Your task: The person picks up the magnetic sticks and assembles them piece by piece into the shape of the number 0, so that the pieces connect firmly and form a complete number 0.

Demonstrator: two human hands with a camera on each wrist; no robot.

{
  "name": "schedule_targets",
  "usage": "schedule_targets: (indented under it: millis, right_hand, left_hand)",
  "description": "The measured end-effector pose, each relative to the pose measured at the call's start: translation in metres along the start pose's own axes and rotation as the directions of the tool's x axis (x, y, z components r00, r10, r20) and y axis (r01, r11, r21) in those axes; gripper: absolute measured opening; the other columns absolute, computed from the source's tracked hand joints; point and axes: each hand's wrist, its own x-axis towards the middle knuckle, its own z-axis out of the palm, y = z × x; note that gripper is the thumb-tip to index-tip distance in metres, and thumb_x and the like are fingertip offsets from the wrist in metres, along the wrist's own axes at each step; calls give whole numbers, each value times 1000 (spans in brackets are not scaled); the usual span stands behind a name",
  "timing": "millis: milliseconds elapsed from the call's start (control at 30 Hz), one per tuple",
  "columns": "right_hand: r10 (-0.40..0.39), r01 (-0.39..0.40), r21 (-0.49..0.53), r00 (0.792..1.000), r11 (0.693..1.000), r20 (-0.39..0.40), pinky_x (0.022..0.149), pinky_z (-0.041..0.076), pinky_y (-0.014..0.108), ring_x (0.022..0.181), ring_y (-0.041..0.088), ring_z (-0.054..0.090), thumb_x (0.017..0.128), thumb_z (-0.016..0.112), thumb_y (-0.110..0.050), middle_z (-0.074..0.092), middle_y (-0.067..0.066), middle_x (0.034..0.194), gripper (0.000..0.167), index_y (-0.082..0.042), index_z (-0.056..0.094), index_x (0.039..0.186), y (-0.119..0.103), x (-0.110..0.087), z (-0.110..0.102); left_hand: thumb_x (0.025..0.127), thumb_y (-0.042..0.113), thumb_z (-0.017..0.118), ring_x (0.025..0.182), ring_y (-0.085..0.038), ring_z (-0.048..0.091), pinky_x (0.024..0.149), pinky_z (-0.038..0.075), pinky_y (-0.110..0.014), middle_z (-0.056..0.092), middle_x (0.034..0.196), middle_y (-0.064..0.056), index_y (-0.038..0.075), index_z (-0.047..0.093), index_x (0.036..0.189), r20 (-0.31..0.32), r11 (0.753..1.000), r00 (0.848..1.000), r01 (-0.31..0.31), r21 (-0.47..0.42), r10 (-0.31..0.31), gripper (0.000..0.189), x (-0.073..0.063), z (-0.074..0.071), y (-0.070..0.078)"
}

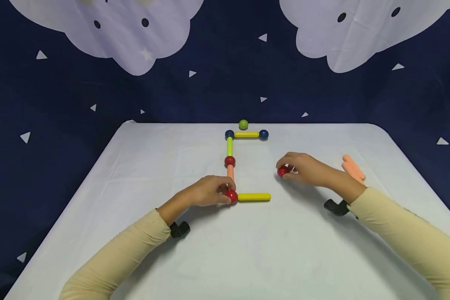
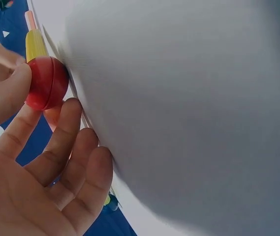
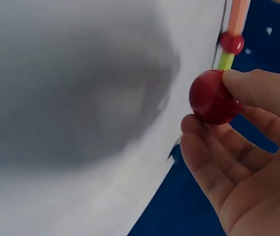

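Note:
My left hand [image 1: 211,191] pinches a red ball [image 2: 47,83] between thumb and fingers at the near corner of a stick-and-ball figure. From that ball a yellow stick [image 1: 254,197] runs right, its far end bare. An orange stick [image 1: 230,172] leads away from it to a second red ball [image 1: 230,161]. Beyond that come a lime stick [image 1: 230,146], a dark blue ball [image 1: 229,134], another yellow stick [image 1: 246,134] and a second dark blue ball [image 1: 263,134]. To the right of the figure, my right hand [image 1: 303,168] holds a loose red ball [image 3: 213,97] between thumb and fingertips.
A green ball [image 1: 243,124] sits at the table's back edge. Orange sticks [image 1: 353,168] lie at the right, partly behind the right forearm. The white tabletop [image 1: 285,258] ends at a dark blue cloth backdrop [image 1: 225,91] with clouds and triangles.

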Motion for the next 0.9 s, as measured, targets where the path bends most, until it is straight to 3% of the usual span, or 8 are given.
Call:
schedule_targets:
  millis: [367, 900]
  right_hand:
    - [-6, -2, 114, 997, 993, 72, 81, 58, 31, 94, 13, 65, 87, 73, -6, 69, -2, 105, 26, -9, 67, 113, -26, -34, 12]
    - [-33, 21, 131, 996, 991, 86, 82, 57, 29, 93, 10, 63, 88, 72, -10, 69, -2, 106, 25, -11, 68, 113, -36, -30, 30]
  left_hand:
    - [88, 18, 76, 87, -14, 56, 73, 45, -26, 67, 97, 2, 23, 65, 108, -2, 1000, 1000, 9, -16, -9, 24, -2, 0, 2]
    - [88, 17, 75, 88, -14, 58, 75, 47, -26, 68, 97, 2, 22, 65, 109, -4, 1000, 1000, -4, -20, 4, 24, -4, -1, 1]
